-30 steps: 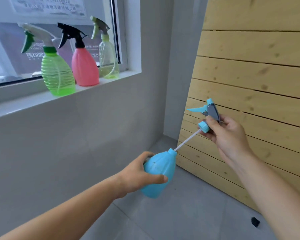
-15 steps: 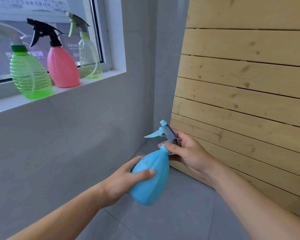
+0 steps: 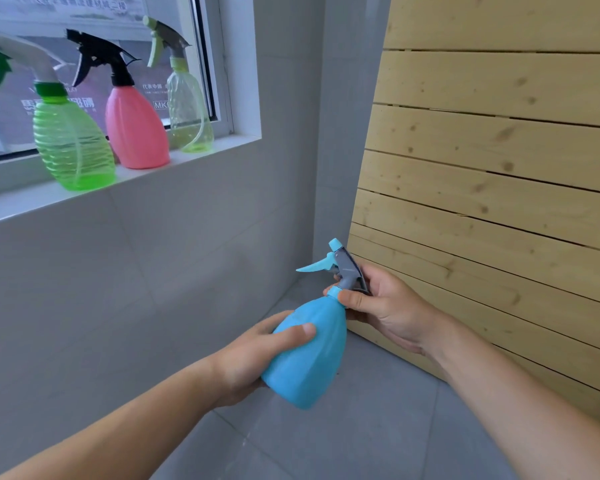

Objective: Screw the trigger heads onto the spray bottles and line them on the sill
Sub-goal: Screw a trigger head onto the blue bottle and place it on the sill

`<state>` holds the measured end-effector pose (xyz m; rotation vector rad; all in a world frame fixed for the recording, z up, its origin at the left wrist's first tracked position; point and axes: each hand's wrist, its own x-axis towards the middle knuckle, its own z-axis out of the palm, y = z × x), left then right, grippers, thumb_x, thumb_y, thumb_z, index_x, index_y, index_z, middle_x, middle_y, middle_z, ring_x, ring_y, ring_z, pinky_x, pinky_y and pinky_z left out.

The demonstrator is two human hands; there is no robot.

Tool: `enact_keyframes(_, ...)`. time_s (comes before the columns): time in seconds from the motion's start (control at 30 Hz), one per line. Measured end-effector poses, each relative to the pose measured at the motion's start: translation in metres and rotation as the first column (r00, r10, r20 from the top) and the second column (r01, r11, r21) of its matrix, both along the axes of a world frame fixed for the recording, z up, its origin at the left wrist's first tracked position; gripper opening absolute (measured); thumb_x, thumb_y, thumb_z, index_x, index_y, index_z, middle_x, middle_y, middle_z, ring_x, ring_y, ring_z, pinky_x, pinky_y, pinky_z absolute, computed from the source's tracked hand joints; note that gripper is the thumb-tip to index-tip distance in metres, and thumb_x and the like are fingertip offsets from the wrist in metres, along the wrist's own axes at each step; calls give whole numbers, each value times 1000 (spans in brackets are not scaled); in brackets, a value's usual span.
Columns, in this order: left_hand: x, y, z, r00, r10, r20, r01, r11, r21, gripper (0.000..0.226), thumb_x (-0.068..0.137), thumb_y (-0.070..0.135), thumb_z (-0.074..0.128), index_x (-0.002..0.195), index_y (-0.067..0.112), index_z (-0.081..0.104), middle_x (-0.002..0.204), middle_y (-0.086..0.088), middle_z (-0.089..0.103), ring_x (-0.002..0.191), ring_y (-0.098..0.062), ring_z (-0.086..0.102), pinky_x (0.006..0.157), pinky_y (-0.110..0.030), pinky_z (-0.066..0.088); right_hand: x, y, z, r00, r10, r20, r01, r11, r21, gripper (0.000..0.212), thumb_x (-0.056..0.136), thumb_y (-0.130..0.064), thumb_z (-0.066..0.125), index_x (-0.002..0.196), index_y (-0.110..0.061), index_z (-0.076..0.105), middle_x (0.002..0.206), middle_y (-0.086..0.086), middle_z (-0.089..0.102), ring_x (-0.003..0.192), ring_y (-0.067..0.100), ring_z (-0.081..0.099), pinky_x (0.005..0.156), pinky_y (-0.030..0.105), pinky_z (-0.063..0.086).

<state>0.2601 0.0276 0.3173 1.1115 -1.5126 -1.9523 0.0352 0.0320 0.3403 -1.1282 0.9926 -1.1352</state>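
Note:
I hold a light-blue spray bottle (image 3: pixel 309 355) tilted, low in the middle of the view. My left hand (image 3: pixel 257 358) wraps its body from the left. A grey and blue trigger head (image 3: pixel 340 268) sits on the bottle's neck, and my right hand (image 3: pixel 381 306) grips that head and its blue collar, thumb in front. On the white sill (image 3: pixel 21 202) at upper left stand three bottles with heads on: a green one (image 3: pixel 73 147), a pink one (image 3: pixel 136 129) and a pale yellow-green one (image 3: pixel 187 109).
A wooden slatted panel (image 3: pixel 499 168) leans against the wall on the right, close behind my right hand. Grey tiled wall runs under the sill, with grey floor tiles (image 3: pixel 343 441) below. The window pane (image 3: pixel 94 46) is behind the bottles.
One second ago the head was held apart with its tube entering the neck. It has come down onto the neck, and my right hand now grips it there. The view shifted slightly.

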Motion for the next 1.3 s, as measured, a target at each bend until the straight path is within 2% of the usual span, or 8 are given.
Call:
enact_keyframes(0.17, -5, 5, 0, 994, 13, 105, -2, 995, -104, 53, 80, 47, 70, 131, 34, 59, 121, 1, 76, 110, -19, 75, 93, -36, 60, 10, -4, -11, 969, -231, -89, 234, 972, 33, 26, 86, -9, 72, 111, -6, 66, 96, 12, 69, 83, 23, 70, 72, 33, 59)
enact_keyframes(0.3, -4, 1, -3, 992, 32, 125, -16, 992, -127, 68, 65, 51, 71, 128, 32, 58, 122, 0, 74, 110, -19, 73, 99, -40, 58, 15, -5, -11, 959, -276, -64, 280, 959, 53, 23, 86, -10, 72, 108, -7, 69, 91, 9, 70, 80, 22, 69, 75, 35, 60)
enact_keyframes(0.43, -6, 1, -3, 962, 112, 249, -36, 956, -291, 57, 64, 47, 82, 115, 28, 66, 107, 2, 77, 92, -14, 77, 83, -34, 64, 23, -6, -17, 956, -293, -7, 292, 948, 126, 24, 85, -11, 72, 109, -8, 70, 88, 7, 73, 78, 23, 70, 76, 37, 59)
enact_keyframes(0.57, -8, 1, -9, 902, 200, 383, -32, 915, -402, 65, 54, 63, 85, 109, 38, 62, 117, -3, 66, 100, -19, 71, 82, -38, 64, 28, -8, -22, 934, -354, 47, 338, 919, 203, 22, 83, -9, 74, 104, -4, 71, 84, 7, 72, 76, 23, 69, 81, 41, 58)
enact_keyframes(0.87, -5, 0, -6, 978, 51, 202, -43, 998, -39, 66, 69, 52, 70, 128, 29, 52, 117, -3, 73, 98, -20, 75, 78, -35, 63, 29, -9, -25, 917, -389, 82, 364, 905, 221, 19, 82, -6, 74, 100, -1, 71, 82, 8, 70, 76, 22, 67, 77, 36, 58)
enact_keyframes(1.1, -10, 2, -4, 938, 146, 313, -52, 956, -289, 73, 57, 61, 85, 119, 28, 64, 113, 1, 75, 98, -15, 76, 90, -37, 63, 28, -7, -22, 927, -349, 136, 312, 920, 235, 13, 89, -9, 67, 101, -5, 70, 81, 8, 69, 74, 23, 66, 76, 38, 56)
enact_keyframes(1.17, -4, 0, -3, 974, 78, 215, -38, 982, -184, 71, 62, 63, 80, 122, 27, 65, 115, 1, 77, 103, -17, 76, 94, -41, 62, 26, -6, -17, 934, -316, 169, 275, 934, 227, 16, 91, -13, 65, 105, -7, 70, 84, 8, 69, 73, 22, 66, 73, 36, 55)
enact_keyframes(1.3, 4, -1, -2, 994, -101, 39, 101, 995, 11, 66, 73, 56, 74, 132, 28, 64, 123, -1, 78, 109, -19, 75, 87, -36, 61, 27, -4, -10, 935, -238, 264, 186, 960, 208, 21, 93, -17, 61, 110, -5, 67, 93, 15, 71, 92, 32, 67, 95, 47, 50)
